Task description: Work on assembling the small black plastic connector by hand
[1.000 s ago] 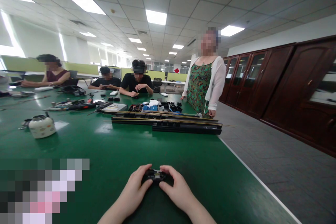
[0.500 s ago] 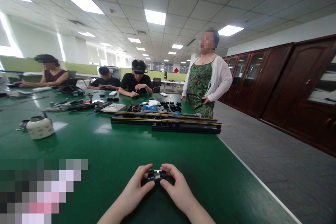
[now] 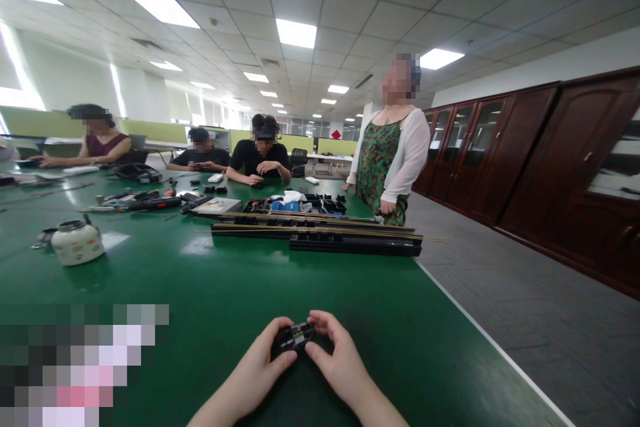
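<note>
"Gripping what, down front?"

"Small black housing [image 3: 297, 337], shiny and pale bits inside, between both hands over the green tabletop [image 3: 240, 293]. Can't tell if it touches down."

"Fingers?"

"Left hand [image 3: 263, 353]: thumb and fingers pinching the left end. Right hand [image 3: 345, 357]: thumb and fingertips curled about the right end."

"Handling?"

"Guessing light, stiff, maybe slippery if it's smooth plastic. Exposed insides could be fragile. Best hold: outer ends, thumbs near side, fingertips far side, off the open middle."

"Hidden?"

"Ends and underside, behind the fingers. Inner parts too small to name. Forearms [image 3: 225, 393] cut by the bottom edge. Pixelation blots out the lower-left corner."

"Further out?"

"Patterned white jar [image 3: 77, 245] left, contents not visible. Black rails [image 3: 355, 246] ahead, thin yellowish rods [image 3: 330, 231] along them. Jumble behind, blue item [image 3: 286, 205] included; can't separate it all."

"Farthest?"

"Seated co-workers [image 3: 257, 163], whatever they hold too small to read. Standing person [image 3: 415, 147], white cardigan. Faces pixelated. Dark wooden cabinets [image 3: 530, 153], cut off right."
</note>
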`<control>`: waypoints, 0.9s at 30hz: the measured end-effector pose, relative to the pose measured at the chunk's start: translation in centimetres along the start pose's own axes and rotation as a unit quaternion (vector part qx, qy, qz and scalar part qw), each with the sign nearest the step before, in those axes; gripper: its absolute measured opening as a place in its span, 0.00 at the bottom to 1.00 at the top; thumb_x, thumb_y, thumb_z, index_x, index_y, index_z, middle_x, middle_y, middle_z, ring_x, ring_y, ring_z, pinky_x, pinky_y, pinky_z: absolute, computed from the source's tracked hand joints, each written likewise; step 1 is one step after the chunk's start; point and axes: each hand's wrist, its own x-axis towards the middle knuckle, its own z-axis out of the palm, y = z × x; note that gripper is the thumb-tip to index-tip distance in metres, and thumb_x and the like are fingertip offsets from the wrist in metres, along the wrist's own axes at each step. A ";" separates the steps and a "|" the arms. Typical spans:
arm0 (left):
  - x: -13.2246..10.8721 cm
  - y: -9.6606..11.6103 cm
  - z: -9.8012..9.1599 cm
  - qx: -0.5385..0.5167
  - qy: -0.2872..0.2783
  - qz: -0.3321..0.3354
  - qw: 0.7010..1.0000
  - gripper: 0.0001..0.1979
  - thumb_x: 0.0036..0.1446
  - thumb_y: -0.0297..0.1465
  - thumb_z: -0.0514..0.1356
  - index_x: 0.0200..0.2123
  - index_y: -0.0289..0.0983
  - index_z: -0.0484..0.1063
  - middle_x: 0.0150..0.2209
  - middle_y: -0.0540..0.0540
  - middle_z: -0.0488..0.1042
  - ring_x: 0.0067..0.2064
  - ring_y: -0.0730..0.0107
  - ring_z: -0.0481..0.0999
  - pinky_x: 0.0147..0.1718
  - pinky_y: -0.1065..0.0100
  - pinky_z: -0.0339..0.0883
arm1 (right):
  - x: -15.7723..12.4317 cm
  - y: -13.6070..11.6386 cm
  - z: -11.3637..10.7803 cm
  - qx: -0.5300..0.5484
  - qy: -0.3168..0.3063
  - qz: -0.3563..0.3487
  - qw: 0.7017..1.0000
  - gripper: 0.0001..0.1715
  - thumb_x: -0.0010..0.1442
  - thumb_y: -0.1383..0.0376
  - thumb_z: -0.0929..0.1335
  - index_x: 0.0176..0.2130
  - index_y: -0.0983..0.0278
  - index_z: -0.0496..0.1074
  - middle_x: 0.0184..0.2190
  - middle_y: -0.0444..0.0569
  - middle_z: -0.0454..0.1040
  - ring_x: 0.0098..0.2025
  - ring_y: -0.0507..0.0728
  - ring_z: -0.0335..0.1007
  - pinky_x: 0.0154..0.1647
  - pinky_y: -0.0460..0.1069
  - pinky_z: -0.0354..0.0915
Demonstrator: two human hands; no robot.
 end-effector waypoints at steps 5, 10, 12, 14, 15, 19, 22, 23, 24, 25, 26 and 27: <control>0.2 0.1 0.1 -0.027 0.017 -0.017 0.999 0.19 0.45 0.30 0.60 0.44 0.40 0.65 0.44 0.46 0.73 0.48 0.59 0.70 0.50 0.61 0.60 | 0.1 0.2 0.1 0.013 0.004 -0.007 1.000 0.23 0.48 0.71 0.67 0.46 0.62 0.66 0.43 0.50 0.72 0.47 0.57 0.68 0.53 0.56 0.60; 0.3 0.6 -0.1 -0.018 0.012 -0.029 0.999 0.16 0.46 0.32 0.59 0.41 0.38 0.66 0.39 0.46 0.74 0.42 0.61 0.72 0.44 0.63 0.63 | 0.1 0.3 0.1 0.013 0.009 -0.015 1.000 0.21 0.50 0.68 0.67 0.45 0.62 0.66 0.42 0.51 0.73 0.46 0.58 0.68 0.52 0.56 0.61; 0.3 0.8 -0.1 -0.016 0.011 -0.027 0.999 0.15 0.46 0.34 0.59 0.40 0.39 0.67 0.38 0.47 0.74 0.41 0.62 0.72 0.43 0.64 0.64 | 0.2 0.3 0.1 0.011 0.012 -0.017 1.000 0.20 0.50 0.66 0.67 0.45 0.62 0.66 0.42 0.51 0.73 0.46 0.58 0.68 0.52 0.56 0.61; 0.3 0.7 -0.1 -0.022 0.008 -0.026 0.999 0.15 0.46 0.34 0.59 0.40 0.39 0.66 0.39 0.47 0.74 0.42 0.62 0.72 0.43 0.65 0.64 | 0.2 0.3 0.1 0.010 0.013 -0.018 1.000 0.19 0.50 0.65 0.67 0.44 0.62 0.67 0.41 0.51 0.73 0.46 0.59 0.68 0.52 0.56 0.61; 0.3 0.6 -0.1 -0.027 0.006 -0.027 0.999 0.16 0.47 0.35 0.59 0.41 0.39 0.66 0.39 0.47 0.74 0.42 0.63 0.72 0.44 0.65 0.63 | 0.1 0.2 0.1 0.010 0.014 -0.018 1.000 0.19 0.50 0.65 0.67 0.44 0.62 0.67 0.41 0.51 0.73 0.46 0.58 0.68 0.52 0.56 0.61; 0.3 0.2 -0.2 -0.046 0.009 -0.034 0.998 0.21 0.46 0.35 0.60 0.45 0.39 0.64 0.41 0.47 0.74 0.43 0.62 0.72 0.46 0.64 0.62 | 0.1 0.1 0.2 0.010 0.019 -0.020 1.000 0.19 0.50 0.65 0.68 0.44 0.62 0.67 0.41 0.51 0.73 0.46 0.58 0.68 0.51 0.56 0.62; 0.3 0.3 -0.2 -0.057 0.007 -0.035 0.998 0.21 0.47 0.36 0.60 0.46 0.38 0.63 0.41 0.46 0.74 0.44 0.62 0.72 0.46 0.64 0.62 | 0.1 0.0 0.2 0.005 0.022 -0.020 1.000 0.18 0.50 0.65 0.68 0.43 0.62 0.67 0.40 0.50 0.73 0.45 0.58 0.69 0.51 0.55 0.62; 0.3 0.3 -0.2 -0.056 0.005 -0.034 0.998 0.20 0.47 0.36 0.60 0.45 0.38 0.64 0.41 0.46 0.74 0.44 0.62 0.72 0.46 0.64 0.62 | 0.1 0.0 0.1 0.004 0.022 -0.018 1.000 0.18 0.50 0.65 0.68 0.43 0.62 0.67 0.40 0.50 0.73 0.44 0.58 0.69 0.50 0.55 0.62; 0.2 0.4 -0.2 -0.056 0.002 -0.033 0.998 0.19 0.47 0.36 0.60 0.43 0.38 0.64 0.41 0.46 0.74 0.43 0.62 0.72 0.46 0.64 0.62 | 0.1 0.0 0.1 0.004 0.021 -0.016 1.000 0.17 0.50 0.65 0.68 0.43 0.62 0.67 0.40 0.50 0.73 0.44 0.58 0.69 0.50 0.55 0.62; 0.2 0.5 -0.2 -0.055 0.001 -0.032 0.998 0.18 0.47 0.36 0.60 0.42 0.39 0.65 0.40 0.46 0.74 0.43 0.62 0.72 0.45 0.64 0.63 | 0.1 -0.1 0.1 0.004 0.020 -0.015 1.000 0.17 0.50 0.65 0.68 0.42 0.62 0.67 0.40 0.50 0.73 0.45 0.58 0.69 0.50 0.55 0.62; 0.2 0.5 -0.2 -0.056 0.000 -0.029 0.998 0.17 0.47 0.36 0.59 0.42 0.39 0.65 0.40 0.47 0.74 0.43 0.62 0.72 0.45 0.64 0.63 | 0.1 -0.1 0.1 0.004 0.019 -0.015 1.000 0.17 0.50 0.65 0.68 0.42 0.62 0.67 0.40 0.49 0.73 0.45 0.58 0.68 0.50 0.54 0.62; 0.2 0.5 -0.2 -0.059 -0.001 -0.026 0.998 0.17 0.48 0.36 0.59 0.41 0.39 0.65 0.40 0.47 0.74 0.43 0.62 0.72 0.45 0.64 0.63 | 0.1 -0.1 0.1 0.003 0.017 -0.015 1.000 0.17 0.50 0.66 0.67 0.42 0.62 0.67 0.40 0.49 0.73 0.45 0.58 0.68 0.50 0.55 0.62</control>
